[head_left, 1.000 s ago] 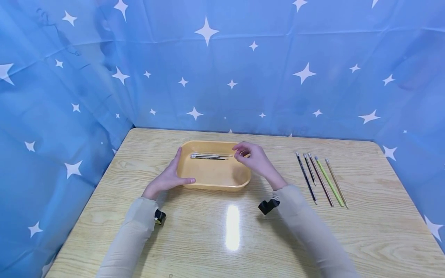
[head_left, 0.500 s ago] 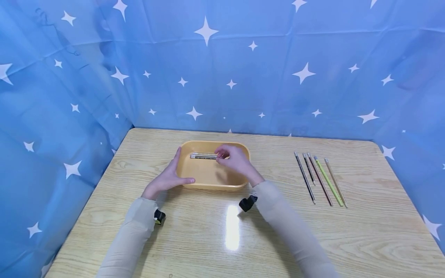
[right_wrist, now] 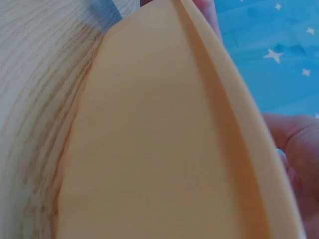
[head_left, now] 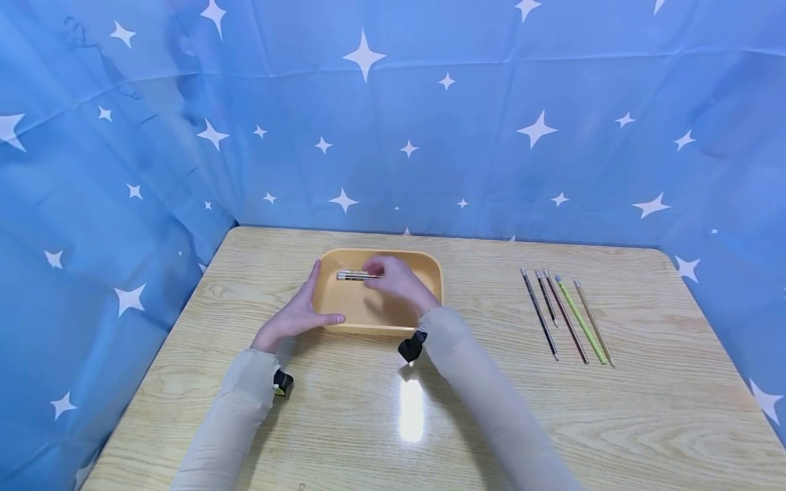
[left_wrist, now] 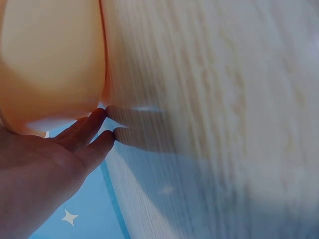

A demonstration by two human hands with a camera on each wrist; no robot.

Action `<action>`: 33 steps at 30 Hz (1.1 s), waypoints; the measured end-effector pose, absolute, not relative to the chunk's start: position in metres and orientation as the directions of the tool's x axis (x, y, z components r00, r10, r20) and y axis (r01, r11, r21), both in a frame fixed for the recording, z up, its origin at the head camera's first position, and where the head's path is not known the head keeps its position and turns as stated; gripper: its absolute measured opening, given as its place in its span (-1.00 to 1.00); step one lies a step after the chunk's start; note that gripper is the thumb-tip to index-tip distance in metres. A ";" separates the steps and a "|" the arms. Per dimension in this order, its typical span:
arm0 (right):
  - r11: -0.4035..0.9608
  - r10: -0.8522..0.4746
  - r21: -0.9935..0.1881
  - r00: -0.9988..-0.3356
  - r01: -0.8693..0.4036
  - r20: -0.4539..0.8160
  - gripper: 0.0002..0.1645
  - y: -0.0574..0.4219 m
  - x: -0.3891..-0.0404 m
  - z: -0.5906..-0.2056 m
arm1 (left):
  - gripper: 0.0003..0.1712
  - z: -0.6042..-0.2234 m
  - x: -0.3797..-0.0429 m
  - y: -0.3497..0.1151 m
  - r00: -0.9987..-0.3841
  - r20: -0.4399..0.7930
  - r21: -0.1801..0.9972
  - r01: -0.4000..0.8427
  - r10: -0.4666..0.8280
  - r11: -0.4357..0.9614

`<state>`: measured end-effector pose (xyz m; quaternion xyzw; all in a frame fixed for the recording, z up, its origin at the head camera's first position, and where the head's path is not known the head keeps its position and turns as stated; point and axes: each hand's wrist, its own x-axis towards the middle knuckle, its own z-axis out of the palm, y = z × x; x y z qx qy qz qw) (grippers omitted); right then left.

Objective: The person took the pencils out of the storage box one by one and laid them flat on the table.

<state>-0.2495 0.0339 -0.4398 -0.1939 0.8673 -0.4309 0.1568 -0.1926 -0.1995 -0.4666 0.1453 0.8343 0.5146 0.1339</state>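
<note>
A shallow yellow-orange tray stands on the table. Inside it, near the far side, silver-ended pencils lie together crosswise. My left hand spans the tray's near left corner, its fingers along the left end and its thumb over the front rim; in the left wrist view its fingertips touch the outer wall. My right hand reaches into the tray, thumb and forefinger bent around the middle of the pencils, whose tips it hides. I cannot tell whether it pinches one. The tray wall fills most of the right wrist view.
To the right, several pencils lie side by side on the wooden table: dark ones, a yellow-green one and a gold one. A blue star-printed cloth hangs behind and at the sides.
My right hand has moved left over the tray, from its right end to the middle of the pencils. The left hand, tray and pencils on the table stay in place.
</note>
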 end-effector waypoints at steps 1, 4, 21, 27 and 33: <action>0.559 -0.473 -0.804 -0.875 -0.203 -0.108 -0.63 0.033 -0.251 -0.440 | 0.46 -0.467 -0.193 -0.199 -0.922 -0.077 0.897 0.101 0.378 0.430; 0.568 -0.480 -0.796 -0.870 -0.209 -0.114 -0.64 0.032 -0.253 -0.441 | 0.46 -0.467 -0.192 -0.199 -0.922 -0.079 0.895 0.102 0.379 0.434; 0.599 -0.482 -0.779 -0.861 -0.187 -0.164 -0.57 0.029 -0.256 -0.444 | 0.44 -0.468 -0.194 -0.199 -0.919 -0.076 0.903 0.101 0.386 0.418; 0.636 -0.473 -0.753 -0.855 -0.165 -0.211 -0.57 0.029 -0.255 -0.443 | 0.42 -0.464 -0.194 -0.198 -0.919 -0.064 0.905 0.112 0.390 0.411; 0.643 -0.503 -0.742 -0.834 -0.188 -0.225 -0.59 0.029 -0.254 -0.445 | 0.43 -0.464 -0.193 -0.199 -0.920 -0.062 0.904 0.113 0.387 0.413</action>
